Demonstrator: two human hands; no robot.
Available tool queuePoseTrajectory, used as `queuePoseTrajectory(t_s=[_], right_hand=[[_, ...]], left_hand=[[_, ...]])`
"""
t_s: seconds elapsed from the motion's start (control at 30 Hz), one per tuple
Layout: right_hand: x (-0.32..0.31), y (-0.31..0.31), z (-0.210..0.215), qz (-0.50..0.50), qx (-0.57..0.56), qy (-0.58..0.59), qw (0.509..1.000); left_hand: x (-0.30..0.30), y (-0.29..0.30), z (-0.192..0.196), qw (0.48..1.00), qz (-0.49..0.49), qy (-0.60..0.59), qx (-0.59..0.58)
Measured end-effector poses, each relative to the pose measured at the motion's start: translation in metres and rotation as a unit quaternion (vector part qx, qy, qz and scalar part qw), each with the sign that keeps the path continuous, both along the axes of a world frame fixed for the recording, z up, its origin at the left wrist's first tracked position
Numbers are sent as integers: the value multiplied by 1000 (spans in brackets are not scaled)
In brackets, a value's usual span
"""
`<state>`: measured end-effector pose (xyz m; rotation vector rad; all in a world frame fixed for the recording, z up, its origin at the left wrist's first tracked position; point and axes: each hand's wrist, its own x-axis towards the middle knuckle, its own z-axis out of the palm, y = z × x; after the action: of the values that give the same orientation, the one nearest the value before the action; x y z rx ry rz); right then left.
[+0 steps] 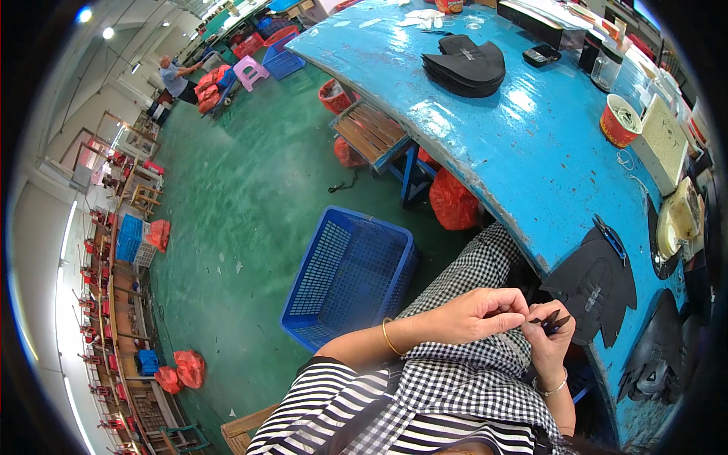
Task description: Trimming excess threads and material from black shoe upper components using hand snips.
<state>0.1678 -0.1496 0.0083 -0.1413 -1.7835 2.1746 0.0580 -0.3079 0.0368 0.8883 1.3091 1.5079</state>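
Over my lap, my left hand (485, 315) is pinched closed, and whatever its fingertips hold is too small to make out. Right beside it, my right hand (547, 350) is closed around small dark thread snips (555, 322), their two pointed tips sticking out apart. Close by on the blue table (500, 167) lie flat black cut pieces (588, 284), overlapping at the near edge. A blue-handled pair of snips (610, 240) rests on top of them. More black pieces (656, 353) lie farther right. A thick stack of similar black pieces (464, 67) sits at the table's far end.
A blue plastic basket (350, 265) stands on the green floor left of my legs. A slatted wooden stool (370, 133) and red bags (453, 199) are by the table. A red tub of thread (620, 121) and a glass jar (607, 68) stand at right. Another person (176, 78) is far off.
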Motion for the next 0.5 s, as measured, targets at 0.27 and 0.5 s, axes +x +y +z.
queuePoseTrajectory(t_s=[0.27,0.5], right_hand=[[3,-9,8,-6,32,25,999],[6,-10,14,-5,184,-23,983]], left_hand=[[9,-8,-8,997,34,-53,35],[17,-12,10,973,143,175,46]])
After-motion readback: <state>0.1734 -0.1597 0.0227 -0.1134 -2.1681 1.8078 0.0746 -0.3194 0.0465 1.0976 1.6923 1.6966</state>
